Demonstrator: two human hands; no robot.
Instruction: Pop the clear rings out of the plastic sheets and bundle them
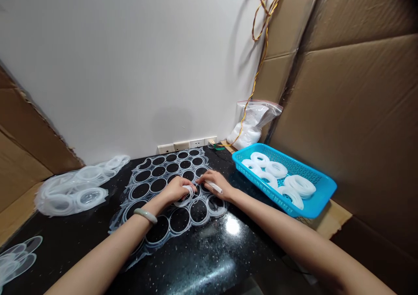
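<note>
A translucent, rubbery sheet point(169, 226) with rows of round openings lies flat on a black speckled tabletop. Over its near right part, my left hand point(176, 189) is closed, pinching a few whitish translucent rings point(188, 197). Close beside it on the right, my right hand point(216, 182) is curled around a slim white pen-like stick point(215, 187) that lies across the fingers. Its fingertips reach down to the sheet near the rings. The exact contact of the fingertips with the sheet is too small to tell.
Right of my hands stands a blue plastic basket point(321, 203) holding several white ring stacks. Behind it are a clear zip bag point(257, 116) and a yellow-brown twisted cable point(254, 84). Translucent ring sheets point(76, 184) and thin discs point(19, 258) lie left. Cardboard point(359, 112) walls the right side.
</note>
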